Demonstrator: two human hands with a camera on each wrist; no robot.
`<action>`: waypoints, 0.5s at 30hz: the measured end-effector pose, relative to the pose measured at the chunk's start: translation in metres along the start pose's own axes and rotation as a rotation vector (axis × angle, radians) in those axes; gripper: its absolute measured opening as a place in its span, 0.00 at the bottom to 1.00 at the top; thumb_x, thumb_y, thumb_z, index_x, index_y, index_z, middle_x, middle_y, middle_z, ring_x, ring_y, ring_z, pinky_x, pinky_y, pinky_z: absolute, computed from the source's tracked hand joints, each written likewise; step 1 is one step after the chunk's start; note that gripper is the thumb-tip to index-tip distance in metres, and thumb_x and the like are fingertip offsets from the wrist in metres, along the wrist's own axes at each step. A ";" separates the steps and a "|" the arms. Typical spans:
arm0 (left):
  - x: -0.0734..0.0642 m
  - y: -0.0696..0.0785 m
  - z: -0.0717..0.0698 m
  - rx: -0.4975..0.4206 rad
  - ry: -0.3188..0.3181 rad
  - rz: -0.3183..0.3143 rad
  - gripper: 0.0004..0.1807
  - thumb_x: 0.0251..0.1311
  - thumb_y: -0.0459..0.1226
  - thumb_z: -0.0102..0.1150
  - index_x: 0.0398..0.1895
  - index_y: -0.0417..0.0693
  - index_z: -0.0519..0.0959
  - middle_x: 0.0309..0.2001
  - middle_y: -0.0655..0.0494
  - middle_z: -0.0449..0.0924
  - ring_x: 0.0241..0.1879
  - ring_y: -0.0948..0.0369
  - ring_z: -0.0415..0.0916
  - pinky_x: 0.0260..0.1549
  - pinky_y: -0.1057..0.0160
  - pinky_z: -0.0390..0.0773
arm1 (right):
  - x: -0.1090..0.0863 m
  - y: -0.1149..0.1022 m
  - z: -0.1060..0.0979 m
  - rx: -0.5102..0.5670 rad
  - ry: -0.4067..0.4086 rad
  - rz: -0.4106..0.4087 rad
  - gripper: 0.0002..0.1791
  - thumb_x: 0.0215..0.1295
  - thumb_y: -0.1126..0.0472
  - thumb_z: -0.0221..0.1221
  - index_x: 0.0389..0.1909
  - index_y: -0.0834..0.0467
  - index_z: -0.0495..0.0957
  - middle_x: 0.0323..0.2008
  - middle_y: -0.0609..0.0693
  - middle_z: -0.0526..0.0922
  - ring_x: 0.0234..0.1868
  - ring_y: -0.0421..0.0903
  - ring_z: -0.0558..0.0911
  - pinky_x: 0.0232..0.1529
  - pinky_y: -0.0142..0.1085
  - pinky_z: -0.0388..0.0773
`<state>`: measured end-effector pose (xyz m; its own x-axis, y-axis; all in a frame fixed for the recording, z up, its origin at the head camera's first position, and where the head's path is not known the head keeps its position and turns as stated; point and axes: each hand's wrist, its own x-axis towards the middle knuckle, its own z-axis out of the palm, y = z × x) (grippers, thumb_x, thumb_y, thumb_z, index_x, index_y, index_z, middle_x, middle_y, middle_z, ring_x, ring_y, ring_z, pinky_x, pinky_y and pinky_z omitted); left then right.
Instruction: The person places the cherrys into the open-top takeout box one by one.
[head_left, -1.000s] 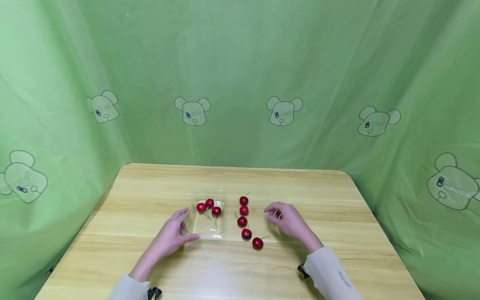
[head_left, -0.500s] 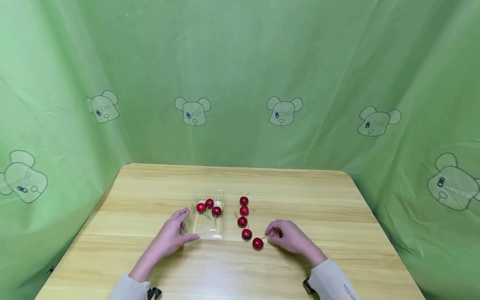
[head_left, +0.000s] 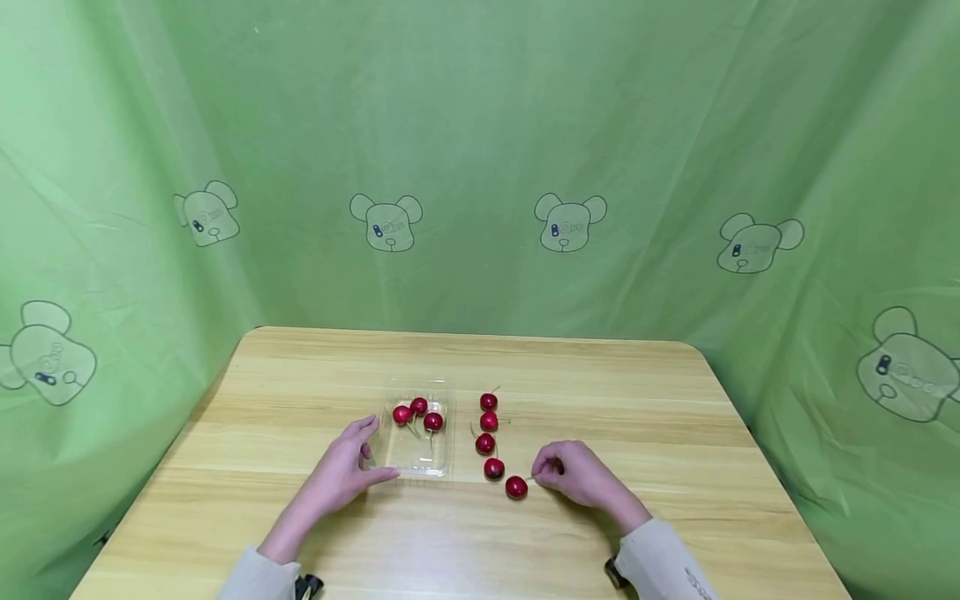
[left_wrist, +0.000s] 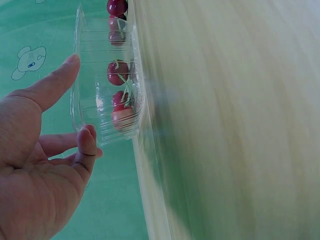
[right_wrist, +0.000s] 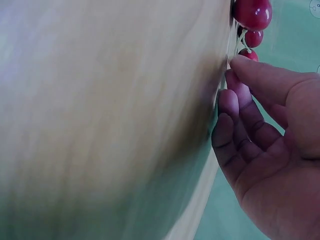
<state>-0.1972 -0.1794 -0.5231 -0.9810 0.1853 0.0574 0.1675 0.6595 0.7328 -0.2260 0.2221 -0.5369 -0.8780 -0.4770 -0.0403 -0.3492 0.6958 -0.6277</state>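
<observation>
Your left hand [head_left: 343, 467] is spread wide, thumb and fingers well apart, touching the rim of the clear container [head_left: 408, 458] at its near left corner. Inside the container, three cherries [head_left: 432, 422] with green stems lie close together toward its far half. Your right hand [head_left: 577, 475] has thumb and index fingertip drawn together, pinching the stem of the nearest cherry [head_left: 516, 487], while the other fingers curl in toward the palm; that fruit sits on the wooden table [head_left: 600, 383], right of the container. Four more cherries [head_left: 485, 443] stand in a loose row beyond it, between the container and your right hand. As for writing, your right sleeve [head_left: 663, 558] carries small dark lettering near the lower edge of the head view, too small to read. The green curtain [head_left: 480, 125] behind the table repeats a printed bear head [head_left: 390, 225], with a dark blue mark at one eye and pale letters across the face that you cannot make out for certain. The container's plastic shows moulded ribs along its walls.
</observation>
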 end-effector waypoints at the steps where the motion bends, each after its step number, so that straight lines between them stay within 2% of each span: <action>1: 0.000 0.000 0.000 -0.001 0.000 0.000 0.56 0.49 0.45 0.81 0.76 0.30 0.61 0.76 0.32 0.61 0.35 0.63 0.72 0.32 0.69 0.77 | 0.000 0.000 0.000 -0.002 0.005 -0.002 0.06 0.65 0.67 0.67 0.33 0.52 0.86 0.28 0.40 0.82 0.30 0.34 0.76 0.34 0.29 0.76; 8: 0.001 0.000 0.000 0.001 -0.008 -0.007 0.56 0.49 0.45 0.81 0.77 0.30 0.60 0.76 0.33 0.61 0.35 0.64 0.72 0.32 0.70 0.77 | 0.002 -0.005 -0.002 0.025 0.042 -0.015 0.08 0.63 0.69 0.66 0.34 0.52 0.87 0.28 0.41 0.83 0.30 0.35 0.77 0.34 0.29 0.78; 12: 0.001 0.000 -0.001 0.000 -0.006 -0.003 0.56 0.49 0.46 0.81 0.77 0.30 0.60 0.76 0.33 0.61 0.35 0.65 0.71 0.32 0.70 0.77 | 0.002 -0.008 -0.003 0.026 0.056 0.018 0.07 0.63 0.70 0.67 0.33 0.53 0.87 0.28 0.43 0.84 0.29 0.36 0.77 0.33 0.29 0.78; 15: 0.000 0.000 0.000 0.005 -0.003 -0.002 0.56 0.49 0.46 0.81 0.76 0.30 0.61 0.76 0.33 0.61 0.35 0.66 0.71 0.32 0.70 0.77 | 0.002 -0.007 -0.001 -0.014 0.079 0.044 0.07 0.63 0.69 0.67 0.30 0.54 0.87 0.26 0.42 0.83 0.28 0.36 0.76 0.32 0.29 0.77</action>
<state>-0.1974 -0.1794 -0.5234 -0.9810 0.1861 0.0543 0.1663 0.6636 0.7293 -0.2254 0.2171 -0.5314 -0.9154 -0.4026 -0.0056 -0.3141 0.7229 -0.6155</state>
